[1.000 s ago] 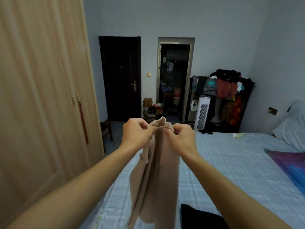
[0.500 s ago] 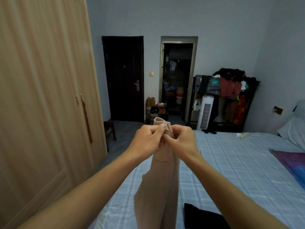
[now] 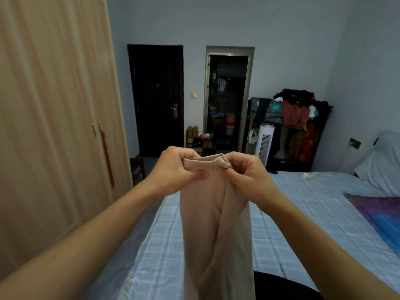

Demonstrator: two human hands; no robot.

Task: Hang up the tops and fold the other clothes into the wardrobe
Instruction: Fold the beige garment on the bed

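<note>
At the centre of the frame the left hand [image 3: 177,172] and right hand [image 3: 244,174], together a moment ago, now pinch the top edge of the beige garment [image 3: 216,224] a little apart above the bed [image 3: 303,213], so the folding seems only starting.

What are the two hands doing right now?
Left hand: pinches the beige garment at its top edge.
Right hand: pinches the same edge.

The beige garment [image 3: 216,224] is thin, soft cloth, smooth and matt. The wardrobe [image 3: 54,105] shows pale wood grain with a dull finish. The bed sheet [image 3: 303,213] is checked, matt cloth. At the bed's near edge lies a matt black cloth [image 3: 285,289]. The door handle [image 3: 174,110] looks like pale metal, and the tower fan [image 3: 265,141] like white plastic.
</note>
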